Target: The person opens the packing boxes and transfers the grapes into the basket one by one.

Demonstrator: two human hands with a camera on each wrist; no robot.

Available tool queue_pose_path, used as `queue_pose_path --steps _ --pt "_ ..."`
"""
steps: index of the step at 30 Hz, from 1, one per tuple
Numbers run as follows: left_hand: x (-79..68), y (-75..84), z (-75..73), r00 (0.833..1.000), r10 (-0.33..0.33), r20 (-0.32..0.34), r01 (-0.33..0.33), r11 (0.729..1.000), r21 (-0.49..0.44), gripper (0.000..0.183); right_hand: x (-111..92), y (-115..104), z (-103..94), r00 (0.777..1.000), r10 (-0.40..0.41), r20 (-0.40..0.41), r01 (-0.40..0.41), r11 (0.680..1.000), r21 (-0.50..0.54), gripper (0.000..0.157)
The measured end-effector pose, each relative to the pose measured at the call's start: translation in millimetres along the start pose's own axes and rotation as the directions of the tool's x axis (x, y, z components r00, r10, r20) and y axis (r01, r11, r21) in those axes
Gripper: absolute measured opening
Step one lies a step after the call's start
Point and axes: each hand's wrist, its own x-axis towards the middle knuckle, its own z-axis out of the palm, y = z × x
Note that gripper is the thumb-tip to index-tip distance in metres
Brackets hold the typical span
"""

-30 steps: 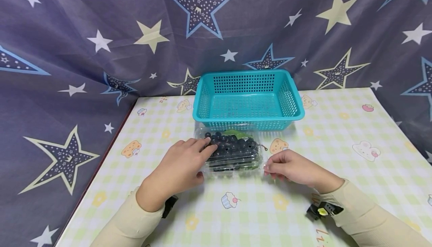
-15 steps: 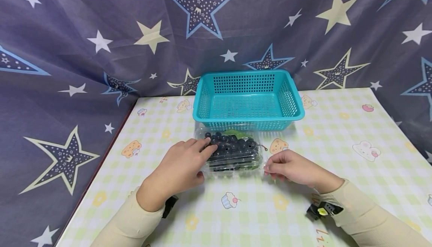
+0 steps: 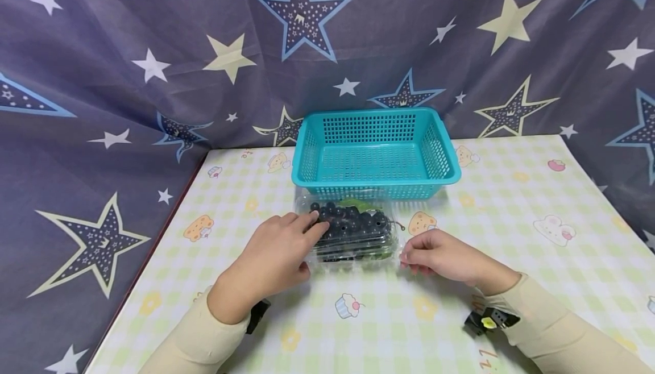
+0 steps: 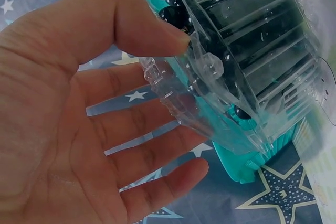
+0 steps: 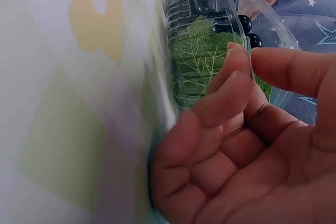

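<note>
A clear plastic clamshell box (image 3: pixel 358 252) holds a bunch of dark grapes (image 3: pixel 353 223) with green leaves (image 5: pixel 202 56). My left hand (image 3: pixel 278 249) grips the box's left side: in the left wrist view its thumb (image 4: pixel 157 35) presses at the rim, while the fingers stretch behind the clear lid. At the front right corner, my right hand (image 3: pixel 440 254) pinches the rim between thumb and index finger, its other fingers curled beneath. The right wrist view shows a gap between lid edge and base, with a few grapes (image 5: pixel 244 23) in it.
Right behind the box stands a turquoise basket (image 3: pixel 376 183) with perforated walls and nothing inside. A checked tablecloth (image 3: pixel 399 334) with cartoon prints covers the table. A star-patterned curtain (image 3: pixel 179 38) hangs along the back and left.
Both hands keep their places on the box, and the box has not moved on the table. The head view has shifted very slightly.
</note>
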Motion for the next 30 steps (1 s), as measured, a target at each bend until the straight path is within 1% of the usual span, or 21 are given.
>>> queue_pose_path --steps 5,10,17,20,24,30 --pt "1.5 1.2 2.1 1.0 0.01 -0.03 -0.009 0.999 0.035 0.068 0 -1 0.7 1.0 -0.001 0.004 0.001 1.0 0.009 0.027" --pt "3.0 4.7 4.5 0.997 0.028 -0.07 -0.021 0.994 0.107 0.069 1 -1 1.6 1.0 0.012 0.004 -0.012 1.0 0.018 0.028" --pt "3.8 12.4 6.5 0.997 0.036 -0.07 -0.025 0.987 0.16 0.073 0 0 1.5 1.0 -0.003 0.003 0.003 1.0 0.006 0.028" --pt "4.2 15.6 7.7 0.995 0.045 -0.087 -0.027 0.982 0.189 0.069 -1 -1 1.4 1.0 -0.005 0.004 0.005 1.0 0.014 0.027" --pt "4.1 18.5 9.5 0.99 0.058 -0.128 -0.029 0.975 0.219 0.062 -1 -2 1.3 1.0 -0.004 0.0 0.004 1.0 0.012 0.025" --pt "3.8 20.2 10.2 0.982 0.075 -0.171 -0.032 0.97 0.241 0.045 -2 -2 1.7 1.0 -0.009 0.002 0.009 1.0 0.001 0.025"
